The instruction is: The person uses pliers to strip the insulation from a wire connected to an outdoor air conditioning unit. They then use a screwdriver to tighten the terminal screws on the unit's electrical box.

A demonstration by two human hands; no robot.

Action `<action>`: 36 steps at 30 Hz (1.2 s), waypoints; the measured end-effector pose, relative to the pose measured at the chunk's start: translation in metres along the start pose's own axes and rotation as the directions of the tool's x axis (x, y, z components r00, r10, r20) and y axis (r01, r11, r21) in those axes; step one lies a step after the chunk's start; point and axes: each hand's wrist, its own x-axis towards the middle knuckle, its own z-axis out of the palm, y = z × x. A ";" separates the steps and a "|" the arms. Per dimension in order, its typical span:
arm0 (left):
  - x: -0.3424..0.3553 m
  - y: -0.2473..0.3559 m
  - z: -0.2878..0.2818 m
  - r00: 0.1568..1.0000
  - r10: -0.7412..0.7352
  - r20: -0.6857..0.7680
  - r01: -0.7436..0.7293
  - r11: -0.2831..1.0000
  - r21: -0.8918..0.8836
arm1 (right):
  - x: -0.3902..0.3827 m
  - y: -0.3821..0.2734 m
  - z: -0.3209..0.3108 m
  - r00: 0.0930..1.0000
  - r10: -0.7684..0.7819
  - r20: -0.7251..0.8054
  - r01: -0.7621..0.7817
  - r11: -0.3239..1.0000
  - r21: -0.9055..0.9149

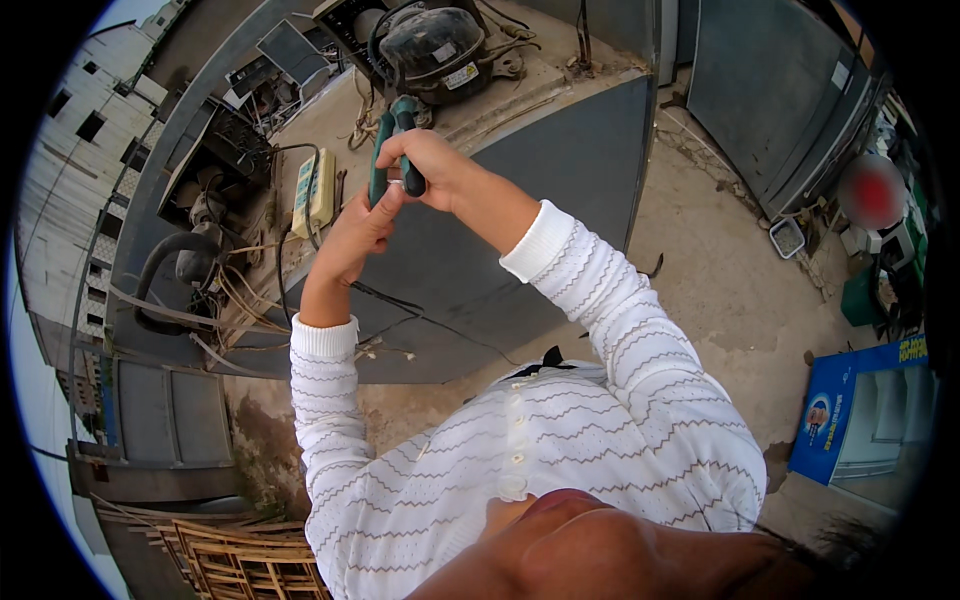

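Note:
My right hand [435, 165] grips green-and-black handled pliers [380, 150] held upright over the front edge of the grey workbench [530, 200]. My left hand [365, 230] is closed at the lower end of the pliers, thumb raised against them; a small silvery bit shows between the hands, too small to make out. Just beyond the pliers sits a black compressor [435, 55] with wires and tubing. A pale power strip [313, 190] with a black cable lies left of my hands.
A second compressor [198, 262] with a hose and loose wires is at left, by metal housings [220, 150]. At right are a grey door panel [760, 110], a small tray [787, 237], a green bin [860, 295] and a blue display cooler [855, 410]. Wooden slats [245, 560] lie lower left.

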 end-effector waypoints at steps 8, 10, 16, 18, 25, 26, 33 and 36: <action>0.002 0.001 -0.002 0.998 0.040 -0.041 -0.038 0.997 0.060 | 0.001 -0.003 -0.003 0.999 -0.007 0.051 0.007 1.000 0.000; 0.004 -0.001 -0.001 0.997 0.041 -0.065 -0.036 0.997 0.069 | 0.003 -0.001 -0.005 0.998 -0.022 0.060 0.021 1.000 0.014; 0.003 -0.001 0.002 0.994 0.065 -0.091 -0.051 0.988 0.145 | 0.004 0.002 -0.001 0.999 -0.008 0.047 0.006 0.999 0.036; 0.004 -0.001 0.003 0.994 0.078 -0.081 -0.058 0.973 0.223 | -0.007 -0.002 0.008 1.000 0.004 0.011 -0.004 0.999 0.034; 0.009 0.010 0.022 0.973 0.223 -0.065 -0.181 0.903 0.391 | 0.001 0.000 -0.007 0.998 0.041 0.041 -0.042 0.999 0.026; 0.010 0.007 0.026 0.961 0.264 -0.081 -0.216 0.903 0.370 | 0.000 -0.001 -0.008 0.998 0.050 0.037 -0.051 0.998 0.032; 0.012 -0.001 0.033 0.948 0.285 -0.141 -0.213 0.898 0.384 | 0.001 0.006 -0.012 1.000 0.012 0.022 -0.013 1.000 0.017; 0.013 -0.010 0.034 0.927 0.332 -0.175 -0.236 0.879 0.415 | 0.005 0.010 -0.016 0.999 0.009 0.034 -0.009 1.000 0.008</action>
